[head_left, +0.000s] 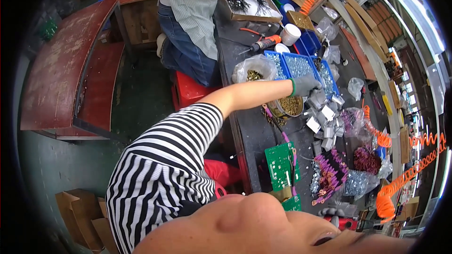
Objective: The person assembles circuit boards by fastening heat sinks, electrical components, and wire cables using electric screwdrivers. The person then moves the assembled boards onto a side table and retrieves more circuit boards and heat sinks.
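My left hand point(307, 85), in a grey glove with a green cuff, reaches across to a heap of small grey metal blocks point(325, 117). Its fingers are bent inward; anything between them is hidden. Beside it are blue trays point(300, 66) of small silvery hardware and a round tub point(290, 107) of brass-coloured pieces. My right hand point(332, 213), also grey-gloved and mostly hidden, has curled fingers at a red-and-black tool point(349, 223). Green circuit boards point(281, 164) lie on the dark bench, with a purple lead across one.
Purple leads with copper-coloured ends point(329, 171) and a clear bag of silvery parts point(360, 183) cover part of the bench point(254, 131). Orange coiled hoses point(386, 197) hang alongside. A co-worker point(186, 19) works beyond an orange-black power tool point(268, 42). A red stool point(190, 89) stands by the bench.
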Tool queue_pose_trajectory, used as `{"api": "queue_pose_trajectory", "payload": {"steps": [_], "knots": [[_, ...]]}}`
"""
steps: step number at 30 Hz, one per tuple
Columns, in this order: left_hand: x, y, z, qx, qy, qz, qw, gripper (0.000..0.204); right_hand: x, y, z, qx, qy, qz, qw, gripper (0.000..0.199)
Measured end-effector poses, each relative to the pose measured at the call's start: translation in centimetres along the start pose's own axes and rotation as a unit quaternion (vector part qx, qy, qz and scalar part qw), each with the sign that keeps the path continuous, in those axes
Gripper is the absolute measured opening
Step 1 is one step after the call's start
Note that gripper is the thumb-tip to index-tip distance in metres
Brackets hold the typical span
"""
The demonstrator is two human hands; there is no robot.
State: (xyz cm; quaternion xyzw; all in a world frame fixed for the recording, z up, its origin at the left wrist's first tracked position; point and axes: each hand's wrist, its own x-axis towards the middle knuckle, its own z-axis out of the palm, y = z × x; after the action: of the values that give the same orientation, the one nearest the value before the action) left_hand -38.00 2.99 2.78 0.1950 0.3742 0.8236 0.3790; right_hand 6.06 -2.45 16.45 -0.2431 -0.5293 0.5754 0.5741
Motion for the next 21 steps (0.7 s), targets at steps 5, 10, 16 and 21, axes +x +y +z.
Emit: {"api": "queue_pose_trajectory", "payload": {"steps": [5,10,16,21], "knots": [[-10.7,0.2,0.5,-0.204,-0.282,-0.172,0.922,0.013,0.9,0.7,-1.6,0.039,-0.105,0.085,0.99,0.041],[-26.4,-0.8,3.3,-0.129,-0.145,-0.181,0.964,0.012,2.3,1.8,0.7,0.095,-0.227,0.041,0.968,0.042],[-30.6,-6.8,5.8,-0.114,-0.18,-0.249,0.945,0.025,1.5,1.9,-0.6,0.146,-0.197,0.084,0.966,0.035],[-33.3,-8.4,7.9,-0.089,-0.174,-0.27,0.943,0.035,1.1,1.7,-2.0,0.159,-0.197,0.072,0.965,0.036]]}}
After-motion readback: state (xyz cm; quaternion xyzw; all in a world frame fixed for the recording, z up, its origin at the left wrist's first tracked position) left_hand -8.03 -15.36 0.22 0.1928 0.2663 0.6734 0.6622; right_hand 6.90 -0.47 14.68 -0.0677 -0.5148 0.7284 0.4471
